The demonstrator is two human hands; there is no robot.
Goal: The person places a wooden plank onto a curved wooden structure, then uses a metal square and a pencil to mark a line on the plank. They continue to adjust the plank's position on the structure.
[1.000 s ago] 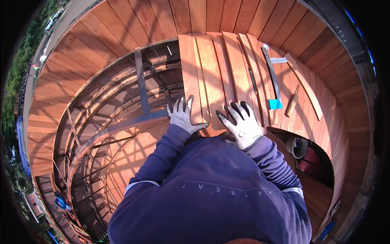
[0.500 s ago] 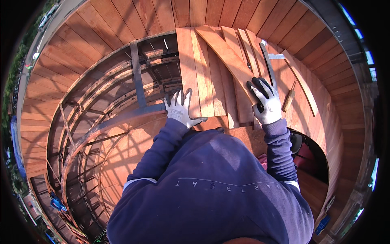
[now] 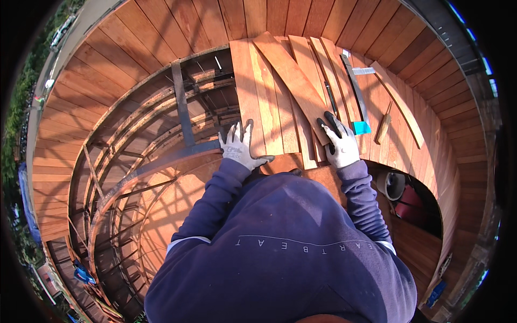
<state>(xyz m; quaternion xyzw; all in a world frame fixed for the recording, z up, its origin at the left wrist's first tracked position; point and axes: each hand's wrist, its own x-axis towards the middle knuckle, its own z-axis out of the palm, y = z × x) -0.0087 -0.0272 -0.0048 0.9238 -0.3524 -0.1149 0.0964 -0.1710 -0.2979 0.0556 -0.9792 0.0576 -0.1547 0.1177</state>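
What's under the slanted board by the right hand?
Other wooden boards show on both sides beneath the slanted board, whose near end the right hand touches. Whatever lies directly under it is covered, so I can't tell.

An outdoor construction site is indicated by the exposed curved frame (image 3: 182,102), by loose planks (image 3: 292,81) and a wooden-handled tool (image 3: 383,131) laid on timber boarding (image 3: 400,146), and by trees (image 3: 27,91) seen beyond.
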